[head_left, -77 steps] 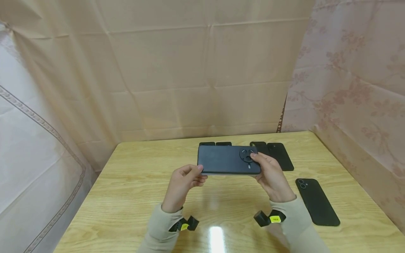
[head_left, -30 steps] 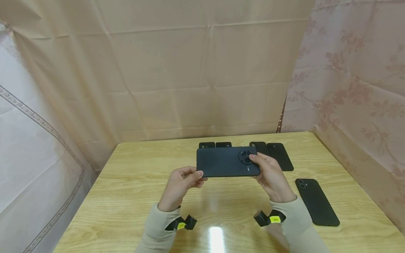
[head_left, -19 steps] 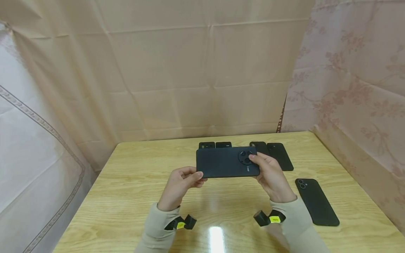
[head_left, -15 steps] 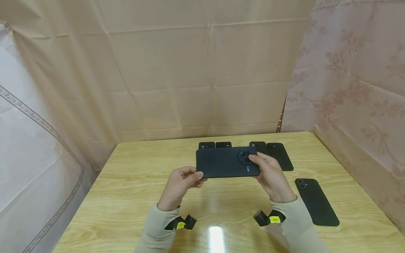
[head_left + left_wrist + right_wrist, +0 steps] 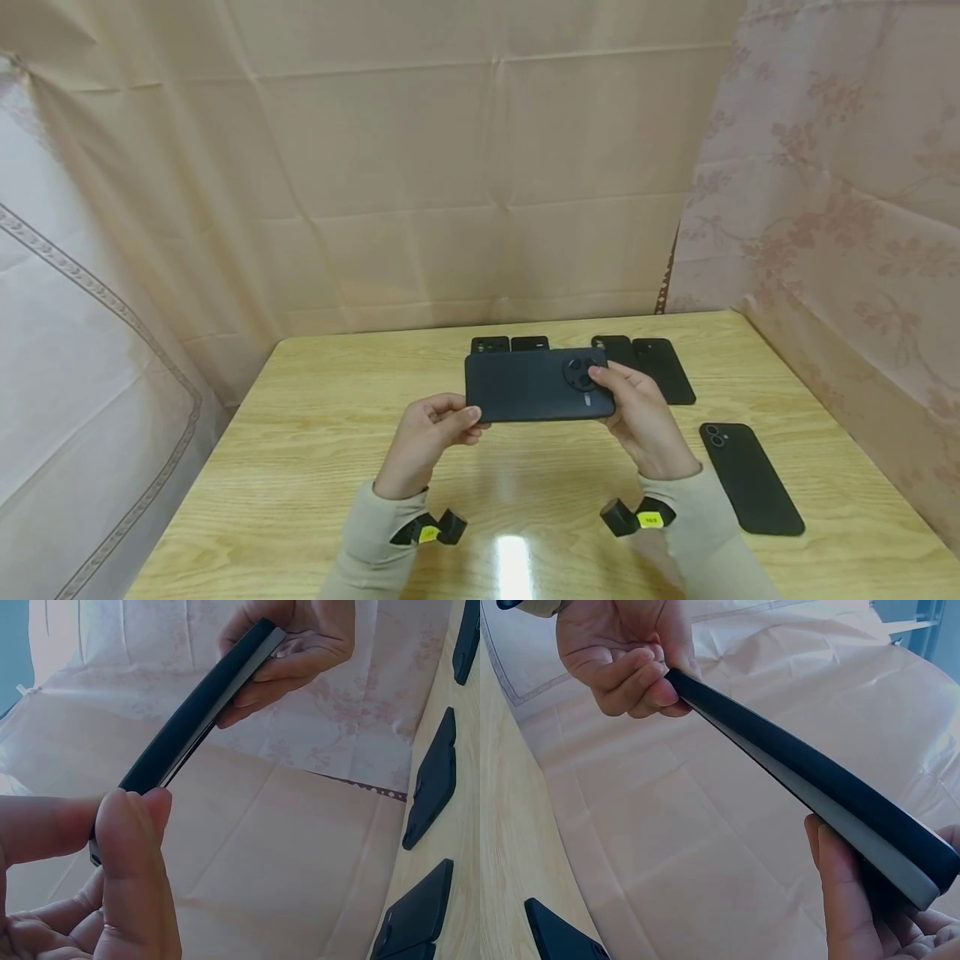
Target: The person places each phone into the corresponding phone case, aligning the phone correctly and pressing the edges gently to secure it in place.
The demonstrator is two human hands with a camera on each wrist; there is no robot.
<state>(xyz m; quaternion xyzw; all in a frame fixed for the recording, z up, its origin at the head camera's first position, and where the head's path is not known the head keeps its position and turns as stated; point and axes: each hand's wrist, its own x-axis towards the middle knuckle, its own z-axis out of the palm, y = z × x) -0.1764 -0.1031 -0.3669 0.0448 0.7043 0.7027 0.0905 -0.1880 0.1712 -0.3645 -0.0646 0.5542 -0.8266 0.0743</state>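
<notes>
My two hands hold a smartphone with a dark case (image 5: 517, 385) on its back, level above the table, camera ring towards me. My left hand (image 5: 423, 442) pinches the lower left corner between thumb and fingers. At the camera end my right hand (image 5: 647, 425) grips it, thumb on the ring and fingers behind. In the right wrist view the phone's grey edge (image 5: 840, 817) shows below the case, widest near the right hand and narrowing towards the left. The left wrist view shows this grey edge too. The screen is hidden in the head view.
On the wooden table (image 5: 315, 467), a black phone or case with two lenses (image 5: 753, 479) lies at the right. Two dark phones or cases (image 5: 663, 371) lie side by side behind my right hand. Two more (image 5: 491, 343) are partly hidden behind the held phone. Cloth curtains (image 5: 375, 192) surround the table.
Since the earliest frame the phone has tilted so its back faces me more, and its pale lower edge has gone from the head view. My left hand has shifted slightly left. Lately almost nothing moves.
</notes>
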